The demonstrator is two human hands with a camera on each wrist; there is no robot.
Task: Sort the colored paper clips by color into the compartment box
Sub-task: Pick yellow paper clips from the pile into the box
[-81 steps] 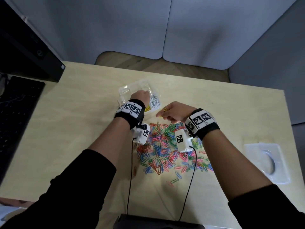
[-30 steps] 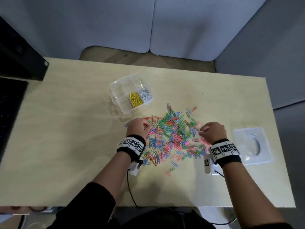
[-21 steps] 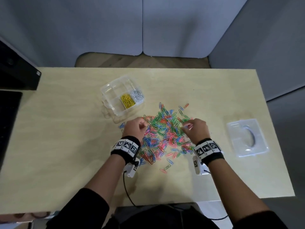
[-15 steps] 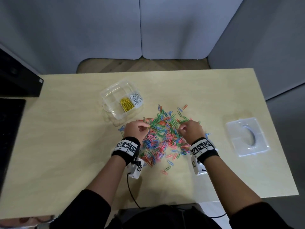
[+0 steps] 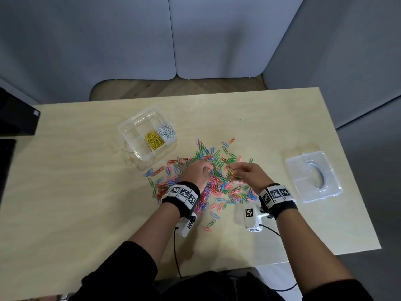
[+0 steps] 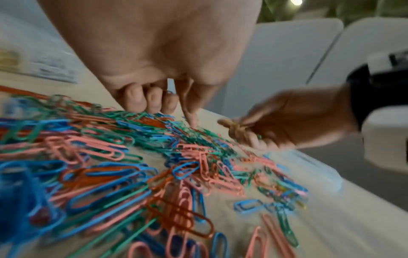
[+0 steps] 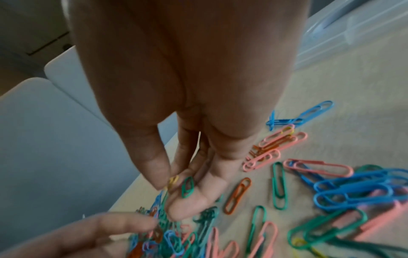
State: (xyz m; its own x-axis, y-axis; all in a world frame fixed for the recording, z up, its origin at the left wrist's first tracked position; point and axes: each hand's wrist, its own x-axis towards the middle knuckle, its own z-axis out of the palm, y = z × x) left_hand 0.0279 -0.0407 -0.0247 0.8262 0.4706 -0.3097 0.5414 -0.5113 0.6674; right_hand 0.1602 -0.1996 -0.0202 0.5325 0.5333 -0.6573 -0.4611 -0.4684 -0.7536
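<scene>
Paper clips, mixed blue, green, pink and orange, lie heaped mid-table toward the near edge. Head view: compartment box sits toward the far left of the table, beyond the heap; yellow clips fill one cell, white clips the cell beside it, the other cells look bare. Clear lid near the right edge. Left hand rests knuckles-up on the heap; right hand hovers just right of it, pinching a yellow clip. Left wrist view: three fingers curl under, forefinger pointing down into the green clips; whether anything is held, cannot tell. Right hand shows blurred, yellow at its fingertips. Right wrist view: thumb and forefinger pinch the yellow clip, long axis roughly along the fingers; a green clip lies against the next finger. Judgement: the box lies far-left of the right hand, across the left hand, which is nearer; the carry must pass over it.
</scene>
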